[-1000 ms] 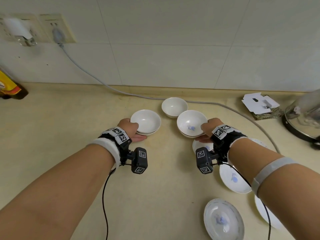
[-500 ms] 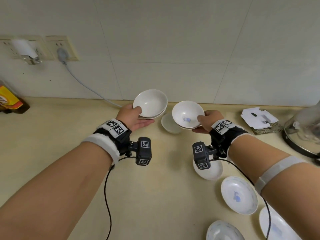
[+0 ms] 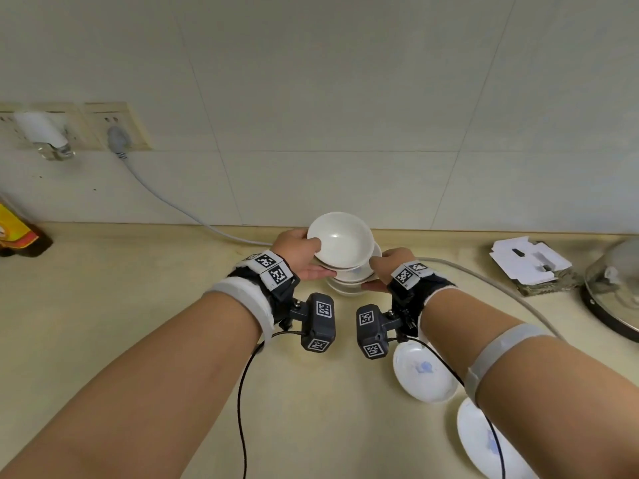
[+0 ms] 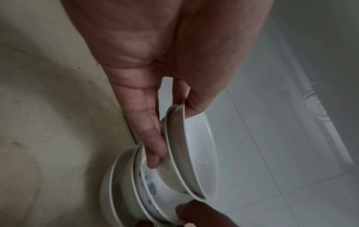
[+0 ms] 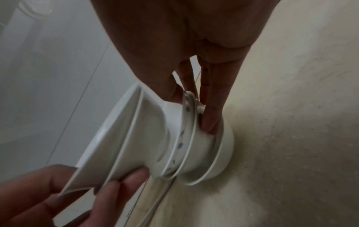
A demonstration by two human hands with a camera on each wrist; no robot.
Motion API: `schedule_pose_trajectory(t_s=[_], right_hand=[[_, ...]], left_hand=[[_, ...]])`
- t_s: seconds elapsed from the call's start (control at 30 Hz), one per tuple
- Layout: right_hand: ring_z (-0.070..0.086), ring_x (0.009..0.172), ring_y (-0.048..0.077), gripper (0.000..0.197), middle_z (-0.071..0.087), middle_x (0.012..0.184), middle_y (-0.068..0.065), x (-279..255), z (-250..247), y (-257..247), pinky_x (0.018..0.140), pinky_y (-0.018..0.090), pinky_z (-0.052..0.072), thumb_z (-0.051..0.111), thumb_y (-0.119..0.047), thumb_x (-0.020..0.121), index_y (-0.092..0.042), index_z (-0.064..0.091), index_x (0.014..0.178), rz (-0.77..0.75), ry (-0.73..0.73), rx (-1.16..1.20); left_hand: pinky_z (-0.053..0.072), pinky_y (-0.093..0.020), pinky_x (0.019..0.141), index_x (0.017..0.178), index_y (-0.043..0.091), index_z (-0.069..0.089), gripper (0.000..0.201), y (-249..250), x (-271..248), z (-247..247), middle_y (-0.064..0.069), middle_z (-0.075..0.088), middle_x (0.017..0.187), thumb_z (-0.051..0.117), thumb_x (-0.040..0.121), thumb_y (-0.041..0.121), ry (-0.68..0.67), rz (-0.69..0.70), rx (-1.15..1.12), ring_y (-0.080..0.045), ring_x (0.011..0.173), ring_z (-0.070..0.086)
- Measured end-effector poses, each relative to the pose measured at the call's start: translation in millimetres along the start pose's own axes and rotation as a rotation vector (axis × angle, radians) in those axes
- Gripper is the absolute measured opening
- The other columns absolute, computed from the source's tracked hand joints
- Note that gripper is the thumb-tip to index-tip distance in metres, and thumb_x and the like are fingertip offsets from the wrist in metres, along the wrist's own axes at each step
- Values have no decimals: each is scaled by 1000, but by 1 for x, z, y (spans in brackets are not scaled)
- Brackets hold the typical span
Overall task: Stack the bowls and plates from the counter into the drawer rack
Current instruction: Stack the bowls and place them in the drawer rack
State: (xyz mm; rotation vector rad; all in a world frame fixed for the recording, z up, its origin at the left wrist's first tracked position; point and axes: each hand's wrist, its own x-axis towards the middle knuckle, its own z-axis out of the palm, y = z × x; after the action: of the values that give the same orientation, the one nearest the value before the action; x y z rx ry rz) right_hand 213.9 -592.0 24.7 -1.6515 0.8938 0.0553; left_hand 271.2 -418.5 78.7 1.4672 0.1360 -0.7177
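Observation:
My left hand (image 3: 311, 257) grips two nested plain white bowls (image 3: 340, 242), thumb on the rim and fingers underneath. They sit tilted just over the blue-patterned bowls (image 3: 358, 271), which my right hand (image 3: 377, 271) pinches at the right rim. In the left wrist view the plain bowls (image 4: 194, 153) hang partly inside the patterned bowls (image 4: 147, 184). Beneath both, another white bowl (image 3: 345, 290) stands on the counter. The right wrist view shows the patterned bowls (image 5: 186, 122) lowered into that bottom bowl (image 5: 223, 153). No drawer rack is in view.
Two blue-marked plates (image 3: 425, 375) (image 3: 484, 440) lie on the counter (image 3: 138, 305) under my right forearm. A grey cable (image 3: 484, 281) runs from the wall socket (image 3: 117, 133) past the bowls. A cardboard packet (image 3: 529, 262) and a glass-lidded pot (image 3: 615, 288) stand right, a bottle (image 3: 14, 233) far left.
Both hands lifted their bowls off the counter and brought them together over the single far bowl. The plain bowls now sit above the patterned ones.

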Motion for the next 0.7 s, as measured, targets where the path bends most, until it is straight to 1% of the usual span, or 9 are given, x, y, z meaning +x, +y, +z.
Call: schedule_pose_trajectory(t_s=[0.07,0.17,0.27,0.33,0.4,0.43,0.5,0.6,0.7], right_hand=[[76,72,41,10,74,69,14,0,2,4,75,54,62,66,-16,75,-9,67,81,7,5,11],[76,73,41,5,71,73,14,-6,3,5,75,52,63,65,-12,84,-10,64,80,4,5,32],[76,72,41,9,71,76,13,-5,3,8,75,51,63,66,-20,90,-17,62,82,-10,10,51],[76,72,40,9,72,76,13,-4,2,12,76,51,63,65,-24,91,-20,62,84,-11,10,69],[76,72,40,8,73,81,17,-5,1,15,74,51,63,62,-24,94,-16,63,97,-4,3,100],[76,72,41,15,74,84,20,-5,1,16,73,51,63,60,-23,95,-16,63,108,-1,0,116],[76,75,42,24,72,88,19,-7,1,17,71,52,63,55,-21,97,-15,62,119,-12,-3,132],[75,73,36,29,67,95,11,-8,0,18,70,50,64,43,-19,99,-14,59,123,-23,0,148],[68,67,28,32,60,95,4,-7,-1,21,76,49,63,37,-25,102,-18,56,126,-22,-5,148]], left_hand=[[57,-56,88,139,7,50,48,-6,4,6,-17,45,127,42,94,-8,10,-22,19,-57,112,59],[60,-53,80,138,7,51,48,-13,11,10,-18,45,130,42,93,-9,25,-49,16,-57,112,59],[62,-50,73,138,5,49,47,-16,16,13,-16,43,128,42,94,-8,33,-55,19,-57,113,59],[62,-49,74,139,5,49,46,-17,18,15,-16,43,127,41,95,-7,38,-59,30,-57,113,59],[61,-48,74,138,5,49,46,-18,19,16,-16,42,130,41,95,-7,46,-62,37,-57,113,59],[62,-47,71,138,5,49,45,-18,20,16,-17,43,130,41,95,-6,48,-61,41,-56,112,59],[64,-46,67,138,5,50,44,-20,22,18,-16,44,129,41,96,-4,49,-56,62,-54,107,63],[64,-48,72,135,5,52,41,-25,26,21,-15,46,125,43,96,-1,60,-51,95,-47,87,67],[64,-41,59,127,5,56,34,-30,30,22,-16,49,121,45,95,-1,81,-26,143,-41,73,68]])
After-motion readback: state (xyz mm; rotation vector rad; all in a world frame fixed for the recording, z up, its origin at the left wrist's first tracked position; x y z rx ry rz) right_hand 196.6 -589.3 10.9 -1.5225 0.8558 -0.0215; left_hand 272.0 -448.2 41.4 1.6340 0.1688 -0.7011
